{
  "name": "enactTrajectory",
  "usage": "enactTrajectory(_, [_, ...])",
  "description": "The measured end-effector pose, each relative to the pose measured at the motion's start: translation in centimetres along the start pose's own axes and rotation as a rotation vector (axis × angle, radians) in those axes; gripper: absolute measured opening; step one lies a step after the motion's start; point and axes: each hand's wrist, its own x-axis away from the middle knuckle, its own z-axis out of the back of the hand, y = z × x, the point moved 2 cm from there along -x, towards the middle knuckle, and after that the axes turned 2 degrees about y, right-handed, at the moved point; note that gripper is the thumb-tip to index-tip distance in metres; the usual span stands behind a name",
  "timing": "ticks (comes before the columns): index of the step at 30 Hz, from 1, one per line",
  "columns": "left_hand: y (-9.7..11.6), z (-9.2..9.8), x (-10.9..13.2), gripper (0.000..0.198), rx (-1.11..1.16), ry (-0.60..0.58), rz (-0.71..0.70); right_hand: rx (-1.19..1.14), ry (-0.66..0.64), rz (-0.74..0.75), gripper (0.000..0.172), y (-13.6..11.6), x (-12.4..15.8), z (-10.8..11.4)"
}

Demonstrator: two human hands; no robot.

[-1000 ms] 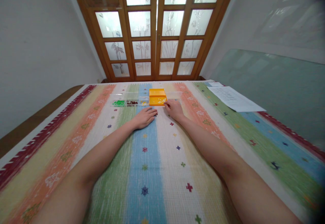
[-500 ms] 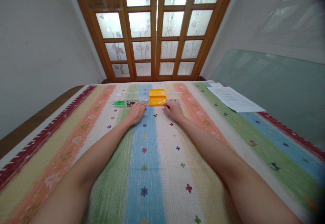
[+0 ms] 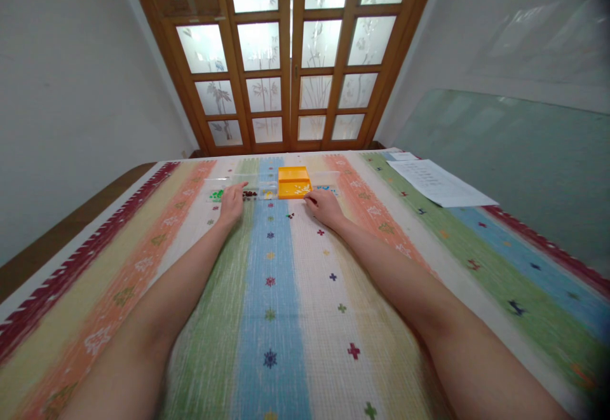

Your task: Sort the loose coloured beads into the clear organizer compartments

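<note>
1. The left hand (image 3: 232, 203) is up at the clear box (image 3: 260, 196), over the part between the green bits and the dark red bits. One finger sticks out to the right. The other fingers are hard to see, so I cannot tell if it is gripping a bit.
2. The right hand (image 3: 324, 205) is at the near right corner of the yellow box (image 3: 284, 194). Its fingers are curled in, with the tips close together. I cannot tell if something tiny is pinched there.
3. The yellow box is open, with its lid tipped up at the back. White bits (image 3: 302, 189) lie inside, mostly on the right side.
4. Left of the yellow box, the clear box has green bits (image 3: 216, 196), then dark red bits (image 3: 250, 195), then yellow bits (image 3: 268, 194).
5. Blue bits (image 3: 326, 189) are just past the right hand, right of the yellow box.
6. A few small dark and green beads (image 3: 290, 216) lie on the striped cloth (image 3: 314, 293), between the hands and nearer the right one.
7. The cloth covers the tabletop (image 3: 281, 382). White paper (image 3: 438, 183) lies far to the right.
</note>
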Motion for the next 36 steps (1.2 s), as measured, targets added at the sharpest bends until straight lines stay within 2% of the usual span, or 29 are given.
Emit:
enactTrajectory(3, [-0.1,-0.4,0.0,0.052,-0.040,-0.013,-0.044,-0.003,0.001,0.007,0.022,0.1,0.0,-0.1])
enactTrajectory(6, [0.8,-0.5,0.4,0.051,-0.075,-0.041,-0.150,-0.008,0.003,0.014,0.022,0.0,0.0,-0.1])
enactTrajectory(9, [2.8,-0.8,1.4,0.043,-0.079,-0.123,-0.284,-0.018,-0.004,0.020,0.022,-0.1,0.0,0.0])
enactTrajectory(13, [6.7,-1.7,3.8,0.033,-0.061,-0.342,-0.533,-0.026,-0.011,0.009,0.022,0.0,0.0,-0.1])
enactTrajectory(17, [9.4,-2.3,5.5,0.030,-0.098,-0.467,-0.645,-0.023,-0.015,0.014,0.021,0.0,0.0,-0.2])
enactTrajectory(23, [9.8,-2.0,5.7,0.030,-0.133,-0.538,-0.664,-0.019,-0.020,0.019,0.020,0.0,-0.1,-0.2])
enactTrajectory(32, [8.7,-2.1,5.2,0.012,-0.216,-0.468,-0.541,-0.042,-0.015,0.034,0.020,0.1,0.0,-0.3])
enactTrajectory(36, [8.1,-2.2,5.0,0.011,-0.220,-0.454,-0.489,-0.070,-0.055,0.122,0.019,-0.5,0.2,-0.2])
